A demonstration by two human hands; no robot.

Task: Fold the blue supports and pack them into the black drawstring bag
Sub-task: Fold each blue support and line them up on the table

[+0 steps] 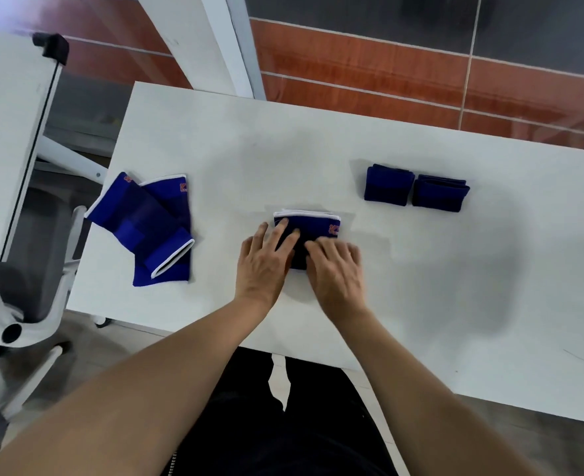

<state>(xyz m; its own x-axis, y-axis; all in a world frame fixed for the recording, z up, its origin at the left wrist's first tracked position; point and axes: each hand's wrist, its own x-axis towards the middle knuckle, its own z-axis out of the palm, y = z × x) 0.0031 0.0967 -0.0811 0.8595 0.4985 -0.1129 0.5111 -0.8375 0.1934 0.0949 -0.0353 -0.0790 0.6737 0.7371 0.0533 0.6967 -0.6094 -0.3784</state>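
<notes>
Head view, white table (318,142).

Both hands sit on the blue support being folded (313,223), near the table's centre and close to the near edge. The left hand (263,266) lies flat, fingers extended and spread, its fingertips (283,225) reaching to just short of the support's white-trimmed far edge. The right hand (335,266) is motion-blurred; its fingers look curled down onto the near-right part of the fabric, but whether they pinch a layer or only press cannot be told. Neither hand lifts the piece.

Key relation: the support's long axis runs left to right, with stacked white hems along the far side and an orange logo at its far-right corner. The cloth lies directly ahead of and under both sets of fingers. The hands are about equally near; the left covers the left half, the right the near-right.

Judgement: a fold is under way on this piece; the next fold likely goes across the long axis.

Two folded supports (416,188) rest side by side, touching, far right. Two unfolded supports (146,225) overlap at the left table edge.

The black drawstring bag is not in view. An office chair (26,304) stands at the left.
</notes>
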